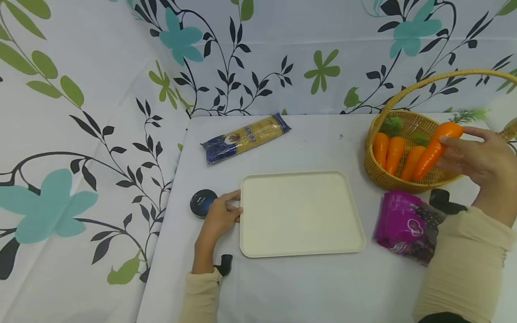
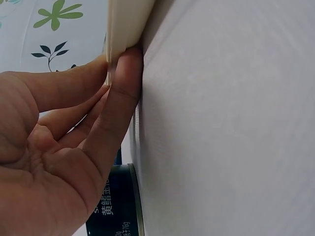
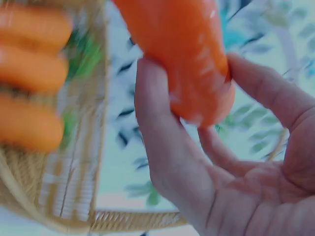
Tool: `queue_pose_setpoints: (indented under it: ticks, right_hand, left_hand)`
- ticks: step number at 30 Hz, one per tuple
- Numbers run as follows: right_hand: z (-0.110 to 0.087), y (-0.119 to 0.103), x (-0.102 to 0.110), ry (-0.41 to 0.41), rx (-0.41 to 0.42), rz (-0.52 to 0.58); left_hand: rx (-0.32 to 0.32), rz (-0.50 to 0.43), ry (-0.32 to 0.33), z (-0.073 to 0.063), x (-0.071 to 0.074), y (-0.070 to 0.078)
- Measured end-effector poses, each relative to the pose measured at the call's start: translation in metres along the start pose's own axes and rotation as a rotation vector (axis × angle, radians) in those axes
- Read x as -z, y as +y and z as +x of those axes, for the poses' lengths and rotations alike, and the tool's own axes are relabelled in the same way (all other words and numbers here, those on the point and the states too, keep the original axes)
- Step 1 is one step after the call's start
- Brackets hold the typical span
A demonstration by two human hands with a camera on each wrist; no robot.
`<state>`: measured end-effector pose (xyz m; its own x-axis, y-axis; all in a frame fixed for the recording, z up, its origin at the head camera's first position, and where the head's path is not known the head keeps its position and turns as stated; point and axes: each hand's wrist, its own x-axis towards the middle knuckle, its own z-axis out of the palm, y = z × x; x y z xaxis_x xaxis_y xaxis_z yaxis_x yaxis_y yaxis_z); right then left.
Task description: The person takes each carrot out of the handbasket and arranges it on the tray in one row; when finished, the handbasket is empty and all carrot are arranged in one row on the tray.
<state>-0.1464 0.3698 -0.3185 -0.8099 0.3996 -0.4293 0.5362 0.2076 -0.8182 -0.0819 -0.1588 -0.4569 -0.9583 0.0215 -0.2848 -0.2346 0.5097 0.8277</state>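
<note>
- Item, carrot [image 1: 434, 150]: I log it in my right hand [image 1: 480, 157], lifted over the near right rim of the basket [image 1: 373, 172], at the far right of the counter [image 1: 307, 287]; its leafy end points far and right, its tip down toward the basket
- Handling, my judgement: smooth and glossy, likely a light, stiff plastic replica; it may slip under a loose pinch, so the thick upper end is the place to hold, which is where I have it
- Right hand: fingers [image 3: 162, 142] and thumb curled round the carrot's thick end in the wrist view, palm turned left, forearm coming in from the near right
- Left hand [image 1: 220, 215]: on the counter at the left edge of the tray [image 1: 299, 213], thumb and fingers pinching its rim, as the left wrist view shows; wrist low, sleeve toward the near edge
- Also in the basket: three more carrots [image 1: 393, 154] lying side by side, green tops far
- Round dark tin [image 1: 203, 202]: just left of my left hand
- Pasta packet [image 1: 244, 137]: far of the tray, lying slantwise
- Purple pouch [image 1: 405, 224]: right of the tray, near side of the basket
</note>
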Motion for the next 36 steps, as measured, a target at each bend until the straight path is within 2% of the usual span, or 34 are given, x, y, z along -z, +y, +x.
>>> queue_pose_setpoints:
  ticks: [2,5,6,9,13,16,18,20,24,28,32,36]
  right_hand:
    - [-0.019,0.002,-0.009,-0.042,0.064,-0.038]
    - [-0.046,0.001,-0.035,-0.164,0.139,-0.071]
    - [-0.053,-0.001,-0.047,-0.219,0.156,-0.049]
    - [-0.074,-0.005,-0.099,-0.370,0.234,-0.020]
    - [-0.086,0.003,-0.191,-0.537,0.250,0.091]
    - [-0.085,0.018,-0.247,-0.563,0.214,0.081]
    - [-0.083,0.026,-0.271,-0.538,0.201,0.046]
    - [-0.082,0.033,-0.286,-0.486,0.222,-0.015]
    - [-0.083,0.036,-0.295,-0.393,0.300,-0.155]
    - [-0.085,0.030,-0.286,-0.380,0.313,-0.214]
    - [-0.081,0.021,-0.255,-0.391,0.257,-0.182]
    - [-0.073,0.004,-0.200,-0.363,0.264,-0.154]
  left_hand:
    - [0.002,0.004,-0.009,0.003,-0.004,0.004]
    - [-0.002,0.003,-0.026,0.008,-0.011,0.008]
    - [-0.005,0.003,-0.035,0.010,-0.013,0.010]
    - [-0.020,-0.003,-0.065,0.015,-0.019,0.017]
    - [-0.040,-0.010,-0.086,0.023,-0.025,0.027]
    - [-0.064,-0.002,-0.109,0.031,-0.031,0.036]
    - [-0.082,0.003,-0.134,0.035,-0.035,0.042]
    - [-0.095,0.007,-0.159,0.038,-0.039,0.047]
    - [-0.110,0.005,-0.176,0.042,-0.044,0.054]
    - [-0.120,0.003,-0.174,0.045,-0.046,0.056]
    - [-0.107,-0.003,-0.167,0.045,-0.044,0.056]
    - [-0.059,0.011,-0.123,0.037,-0.034,0.051]
